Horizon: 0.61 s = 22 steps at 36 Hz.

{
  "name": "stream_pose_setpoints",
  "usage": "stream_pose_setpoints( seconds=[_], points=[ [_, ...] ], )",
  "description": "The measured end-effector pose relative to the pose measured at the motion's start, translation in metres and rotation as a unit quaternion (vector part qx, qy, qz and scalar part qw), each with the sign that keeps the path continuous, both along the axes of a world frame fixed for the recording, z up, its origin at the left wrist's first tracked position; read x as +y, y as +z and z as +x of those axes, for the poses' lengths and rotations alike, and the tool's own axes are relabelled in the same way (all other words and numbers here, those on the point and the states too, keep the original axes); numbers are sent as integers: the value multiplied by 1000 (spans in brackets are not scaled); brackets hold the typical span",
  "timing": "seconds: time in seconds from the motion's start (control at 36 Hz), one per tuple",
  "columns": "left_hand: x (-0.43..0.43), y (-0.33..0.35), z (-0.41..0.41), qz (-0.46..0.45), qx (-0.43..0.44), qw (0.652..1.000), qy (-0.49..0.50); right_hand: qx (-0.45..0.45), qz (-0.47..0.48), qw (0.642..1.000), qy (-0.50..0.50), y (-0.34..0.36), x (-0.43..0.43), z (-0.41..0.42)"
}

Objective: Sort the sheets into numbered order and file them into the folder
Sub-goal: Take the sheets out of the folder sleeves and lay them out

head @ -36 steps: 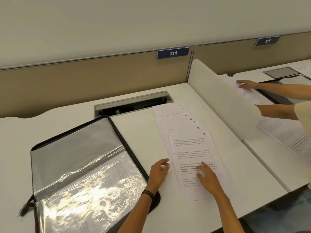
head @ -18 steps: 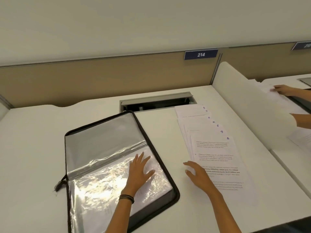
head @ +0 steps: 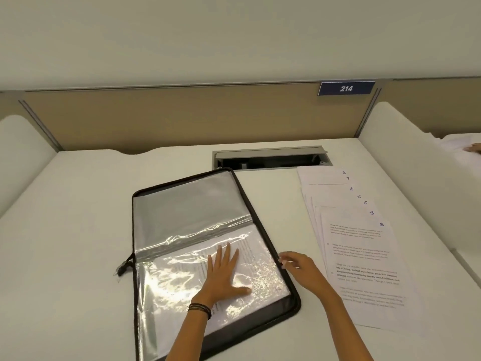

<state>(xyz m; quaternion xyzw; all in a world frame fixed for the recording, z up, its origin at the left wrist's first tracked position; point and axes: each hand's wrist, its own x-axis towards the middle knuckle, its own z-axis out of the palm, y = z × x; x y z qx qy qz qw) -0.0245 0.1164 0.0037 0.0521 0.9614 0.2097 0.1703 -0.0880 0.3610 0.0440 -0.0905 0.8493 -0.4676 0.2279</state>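
Folder (head: 187,199) lies open near the front of the desk (head: 78,230). The left hand (head: 223,272) is pressed flat, fingers straight, on its clear sleeve (head: 182,282), which has a page inside. The right hand (head: 299,267) sits at the folder's right rim with its fingers curled; can't tell if it's pinching anything. I'd pin the sleeve with the flat hand and lift only its top layer. Sheets (head: 364,256) fan out just right of the right hand and run away toward the far side, numbers jumbled: 8, 3, 6, 5, 4, 7, 2.
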Motion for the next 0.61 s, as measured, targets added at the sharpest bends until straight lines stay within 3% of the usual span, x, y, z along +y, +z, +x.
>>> stream_pose_setpoints(
  seconds=[0.25, 0.61],
  points=[
    [0, -3, 1, -21, 24, 999, 10, 0, 2, 1000, 1, 4, -13, 2],
    [-6, -5, 3, 32, 72, 995, 55, -34, 13, 999, 21, 21, -23, 3]
  ],
)
